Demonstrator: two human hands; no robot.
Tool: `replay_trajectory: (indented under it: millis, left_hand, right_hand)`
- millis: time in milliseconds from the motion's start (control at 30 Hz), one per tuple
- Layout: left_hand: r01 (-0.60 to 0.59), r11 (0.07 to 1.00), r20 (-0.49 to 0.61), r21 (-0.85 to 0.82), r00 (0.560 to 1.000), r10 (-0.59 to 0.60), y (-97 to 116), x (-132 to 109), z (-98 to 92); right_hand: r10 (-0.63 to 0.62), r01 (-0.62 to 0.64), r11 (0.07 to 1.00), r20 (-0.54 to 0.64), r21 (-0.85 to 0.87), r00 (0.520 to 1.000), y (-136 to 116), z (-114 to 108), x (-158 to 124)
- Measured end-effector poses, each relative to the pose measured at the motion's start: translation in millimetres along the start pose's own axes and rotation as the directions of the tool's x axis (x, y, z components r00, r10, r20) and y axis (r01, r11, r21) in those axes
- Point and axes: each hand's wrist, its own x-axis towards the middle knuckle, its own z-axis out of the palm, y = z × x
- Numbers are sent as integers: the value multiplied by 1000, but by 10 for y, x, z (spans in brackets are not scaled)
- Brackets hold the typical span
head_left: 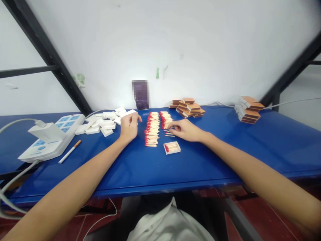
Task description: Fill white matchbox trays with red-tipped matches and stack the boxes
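Right hand [187, 130]: fingers at the near end of the shorter row of red-tipped matches [166, 120]; grip cannot be determined; left hand [129, 126]: fingers curled beside white boxes [106, 123], grip likewise unclear; match-holding tray [173, 153] on table [200, 167], near Right hand.

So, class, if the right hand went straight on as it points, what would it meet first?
Probably the loose matches by the right hand, then the longer match row, though depth is unclear.
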Motion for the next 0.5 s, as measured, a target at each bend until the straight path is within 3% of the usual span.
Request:
replay_trajectory:
  millis: [500]
  left_hand:
    - [-48, 998, 52, 43, 998, 46, 48, -27, 7]
  right_hand:
    - [22, -22, 1000, 23, -9, 999, 24, -4, 8]
